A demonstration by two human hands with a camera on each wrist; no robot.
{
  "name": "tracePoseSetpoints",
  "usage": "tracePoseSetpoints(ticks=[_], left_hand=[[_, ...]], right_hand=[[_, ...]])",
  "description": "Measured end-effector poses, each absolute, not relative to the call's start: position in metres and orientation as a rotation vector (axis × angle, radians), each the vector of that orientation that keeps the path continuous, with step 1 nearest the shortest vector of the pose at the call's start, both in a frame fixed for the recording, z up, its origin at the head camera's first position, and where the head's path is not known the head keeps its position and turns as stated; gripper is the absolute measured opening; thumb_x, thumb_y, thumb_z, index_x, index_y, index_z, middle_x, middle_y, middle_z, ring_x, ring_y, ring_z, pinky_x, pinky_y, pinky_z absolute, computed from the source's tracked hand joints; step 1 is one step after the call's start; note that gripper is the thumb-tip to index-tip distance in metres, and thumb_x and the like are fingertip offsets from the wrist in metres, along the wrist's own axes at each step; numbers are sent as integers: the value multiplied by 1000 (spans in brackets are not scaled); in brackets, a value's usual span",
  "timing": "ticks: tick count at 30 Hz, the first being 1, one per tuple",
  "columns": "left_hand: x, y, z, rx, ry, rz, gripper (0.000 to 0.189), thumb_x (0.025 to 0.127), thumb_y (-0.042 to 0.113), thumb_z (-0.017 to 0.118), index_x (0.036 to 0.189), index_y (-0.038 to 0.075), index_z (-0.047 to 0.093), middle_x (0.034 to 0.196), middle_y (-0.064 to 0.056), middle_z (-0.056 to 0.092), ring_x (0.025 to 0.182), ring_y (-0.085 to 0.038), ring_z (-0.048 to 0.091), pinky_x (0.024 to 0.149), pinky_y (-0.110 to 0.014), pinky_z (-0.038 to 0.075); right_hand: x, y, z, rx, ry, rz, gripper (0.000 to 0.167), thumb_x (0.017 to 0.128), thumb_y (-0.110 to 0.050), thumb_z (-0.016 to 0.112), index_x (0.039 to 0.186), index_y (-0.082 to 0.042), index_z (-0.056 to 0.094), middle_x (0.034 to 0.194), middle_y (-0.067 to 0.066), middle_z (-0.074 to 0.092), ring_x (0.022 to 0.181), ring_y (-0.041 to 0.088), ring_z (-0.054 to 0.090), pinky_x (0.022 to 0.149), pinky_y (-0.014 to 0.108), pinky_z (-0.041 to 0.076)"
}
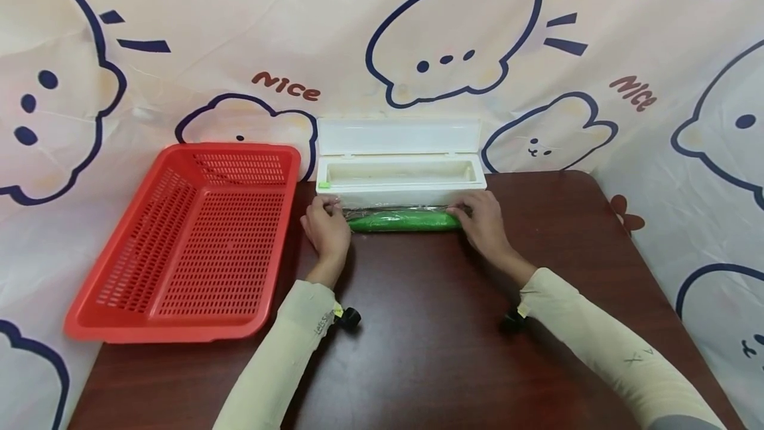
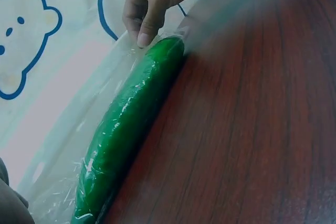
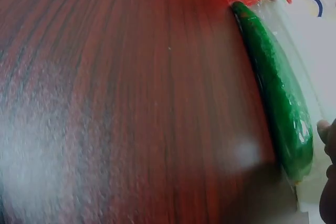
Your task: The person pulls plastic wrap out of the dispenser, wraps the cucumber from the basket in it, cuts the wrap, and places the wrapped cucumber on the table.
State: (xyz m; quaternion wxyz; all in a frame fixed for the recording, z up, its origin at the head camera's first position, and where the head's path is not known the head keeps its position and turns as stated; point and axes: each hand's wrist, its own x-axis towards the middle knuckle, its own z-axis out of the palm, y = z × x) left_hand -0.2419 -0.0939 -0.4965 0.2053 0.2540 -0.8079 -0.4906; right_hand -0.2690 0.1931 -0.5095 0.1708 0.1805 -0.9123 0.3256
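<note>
A long green cucumber [image 1: 406,220] lies crosswise on the table under clear plastic wrap [image 2: 68,145], which clings shiny to its skin. Right behind it stands a white wrap dispenser box [image 1: 400,196], its lid [image 1: 400,137] raised. My left hand [image 1: 328,231] is at the cucumber's left end and pinches the wrap's edge. At the other end, my right hand [image 1: 483,221] pinches the wrap between thumb and fingers, plainest in the left wrist view. The right wrist view shows the wrap stretching from the cucumber toward the box.
A red perforated plastic basket [image 1: 277,251] stands at the left of the dark wooden table [image 1: 418,350]. A cartoon-printed cloth [image 1: 334,32] hangs behind and beside the table. Small black cameras [image 1: 349,319] sit at both wrists.
</note>
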Motion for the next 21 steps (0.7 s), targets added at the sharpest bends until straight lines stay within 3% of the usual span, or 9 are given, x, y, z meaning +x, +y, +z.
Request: tracePoseSetpoints(ticks=[4, 9, 16, 21], left_hand=[[-240, -94, -494, 705, -2257, -1382, 10, 91, 6, 66, 101, 4, 69, 100, -18, 67, 106, -39, 54, 103, -47, 36], [-237, -96, -491, 692, -2284, -1374, 16, 85, 8, 65, 100, 6, 65, 102, -17, 62, 106, -38, 52, 100, -48, 39], [-231, -99, -491, 508, -2337, -1278, 17, 82, 7, 69, 99, 5, 65, 104, -18, 62, 107, -39, 51, 100, -49, 38], [-225, -102, -492, 410, -2400, -1239, 13, 82, 9, 70, 93, 7, 63, 99, -15, 60, 101, -37, 51, 93, -49, 40]], right_hand=[[-270, 198, -507, 542, -2581, 936, 7, 88, -15, 79, 92, -9, 79, 92, 8, 75, 91, 25, 62, 87, 40, 40], [-269, 202, -505, 619, -2578, 957, 8, 90, -14, 77, 96, -10, 78, 99, 8, 75, 98, 26, 61, 89, 41, 41], [-265, 208, -505, 748, -2584, 930, 7, 91, -11, 76, 98, -10, 77, 102, 5, 72, 100, 24, 58, 90, 42, 41], [-262, 214, -506, 851, -2575, 903, 11, 89, -7, 78, 100, -10, 76, 103, 4, 70, 96, 21, 57, 86, 40, 42]])
